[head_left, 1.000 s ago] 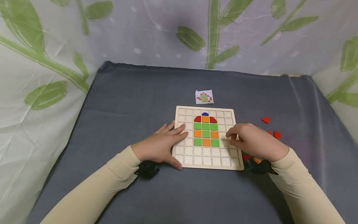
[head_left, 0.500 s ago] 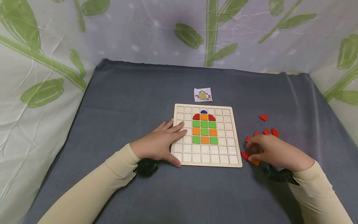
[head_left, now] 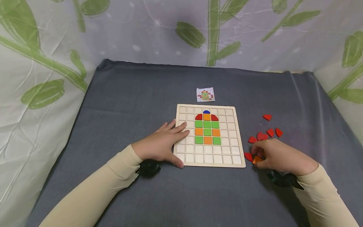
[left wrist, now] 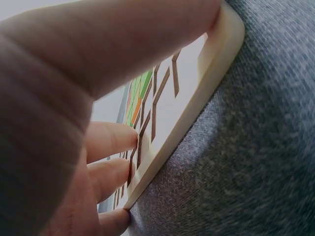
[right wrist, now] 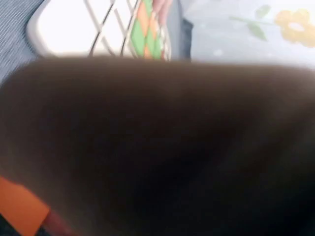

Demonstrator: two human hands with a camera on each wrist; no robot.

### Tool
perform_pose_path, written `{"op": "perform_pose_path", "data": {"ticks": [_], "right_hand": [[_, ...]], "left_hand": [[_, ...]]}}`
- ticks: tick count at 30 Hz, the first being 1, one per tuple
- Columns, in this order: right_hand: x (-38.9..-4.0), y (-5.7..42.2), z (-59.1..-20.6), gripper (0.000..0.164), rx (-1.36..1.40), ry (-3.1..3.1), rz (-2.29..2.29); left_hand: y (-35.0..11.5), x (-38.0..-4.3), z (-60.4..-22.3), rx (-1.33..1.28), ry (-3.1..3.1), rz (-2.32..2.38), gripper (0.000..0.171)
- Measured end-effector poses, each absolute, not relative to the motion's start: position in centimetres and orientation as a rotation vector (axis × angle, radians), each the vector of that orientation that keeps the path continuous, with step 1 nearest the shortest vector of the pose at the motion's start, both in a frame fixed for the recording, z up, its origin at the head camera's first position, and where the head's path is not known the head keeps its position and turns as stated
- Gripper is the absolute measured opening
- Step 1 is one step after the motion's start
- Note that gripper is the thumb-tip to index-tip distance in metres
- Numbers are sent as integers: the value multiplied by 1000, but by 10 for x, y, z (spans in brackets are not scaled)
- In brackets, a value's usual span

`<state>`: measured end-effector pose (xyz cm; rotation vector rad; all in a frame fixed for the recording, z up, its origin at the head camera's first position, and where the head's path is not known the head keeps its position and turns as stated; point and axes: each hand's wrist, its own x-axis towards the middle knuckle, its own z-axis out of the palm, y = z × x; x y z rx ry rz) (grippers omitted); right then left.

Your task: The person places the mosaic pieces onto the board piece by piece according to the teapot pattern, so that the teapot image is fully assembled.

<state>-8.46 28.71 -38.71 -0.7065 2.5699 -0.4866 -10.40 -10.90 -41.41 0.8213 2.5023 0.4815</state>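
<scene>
A wooden grid board (head_left: 181,149) lies on the table, with green, orange, red and blue tiles set in its cells. My left hand (head_left: 161,145) spreads over its left side, thumb at the near edge and straight fingers across the border. In the left wrist view, the thumb and fingertips rest along the board's edge (left wrist: 167,152). Right of the board, my right hand (head_left: 275,156) pinches an orange tile (head_left: 256,160) between thumb and curled fingers. The same orange tile (right wrist: 22,206) shows at the lower left of the right wrist view, where the blurred hand hides most else.
Several red pieces lie right of the board: one red piece (head_left: 248,156) beside the orange tile, another red piece (head_left: 267,117) farther back. A small printed pattern card (head_left: 205,94) sits behind the board. Leaf-printed curtains (head_left: 156,31) border the grey tablecloth (head_left: 136,91).
My right hand has left the board's right side, moved right to the loose pieces and taken hold of the orange tile. The left hand stays on the board. The head view has shifted slightly.
</scene>
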Motion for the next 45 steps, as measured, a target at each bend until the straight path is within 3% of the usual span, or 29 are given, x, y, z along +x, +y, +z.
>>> {"op": "perform_pose_path", "data": {"ticks": [14,29,45], "right_hand": [[-95,241,-367,20,-853,2576,-449],[-110,185,-377,18,-1132,2605,-353],[-112,184,-387,17,-1168,2552,-492]], "left_hand": [[-111,-105,-414,818,2497,470,117],[-110,-104,-413,832,2508,467,117],[-110,-103,-413,828,2512,460,117]]}}
